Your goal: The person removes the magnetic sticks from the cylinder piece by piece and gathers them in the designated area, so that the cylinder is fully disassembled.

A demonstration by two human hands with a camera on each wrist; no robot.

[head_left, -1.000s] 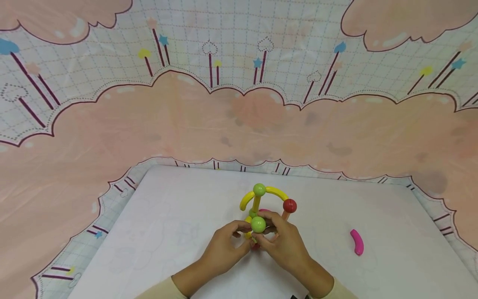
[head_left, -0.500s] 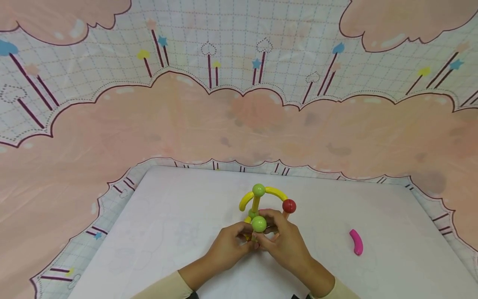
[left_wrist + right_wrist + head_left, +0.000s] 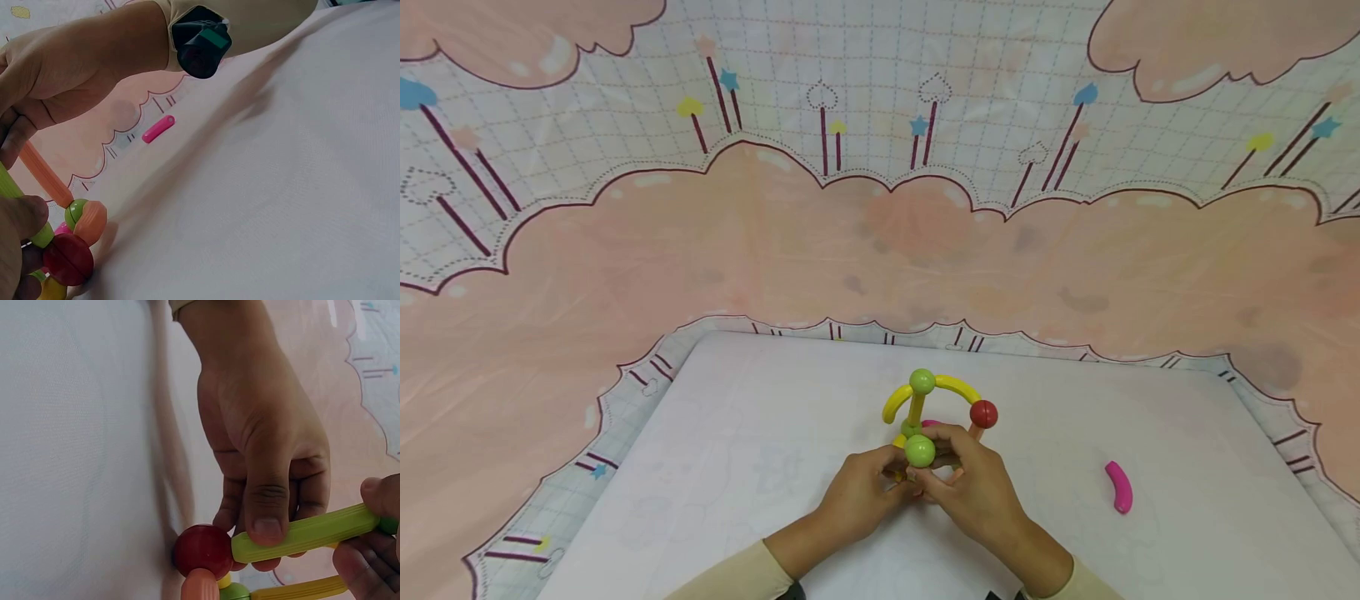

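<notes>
A toy frame of coloured rods and balls stands on the white table (image 3: 737, 433). My left hand (image 3: 859, 493) pinches a light green rod (image 3: 300, 536) between thumb and fingers, close to a red ball (image 3: 203, 551) low on the frame. At the rod's other end, the fingers of my right hand (image 3: 979, 487) hold it just below a green ball (image 3: 920, 451). Behind the hands rise yellow curved rods (image 3: 957, 386), joined to another green ball (image 3: 922, 382) and a second red ball (image 3: 983, 414). An orange rod (image 3: 44, 172) shows beside the right hand's fingers in the left wrist view.
A loose pink curved rod (image 3: 1119, 487) lies on the table to the right of the hands. Behind the table hangs a cloth (image 3: 850, 258) printed with clouds.
My left hand has shifted slightly right, and its fingers have drawn in below the green ball onto the rod. The right hand and the frame stay almost where they were.
</notes>
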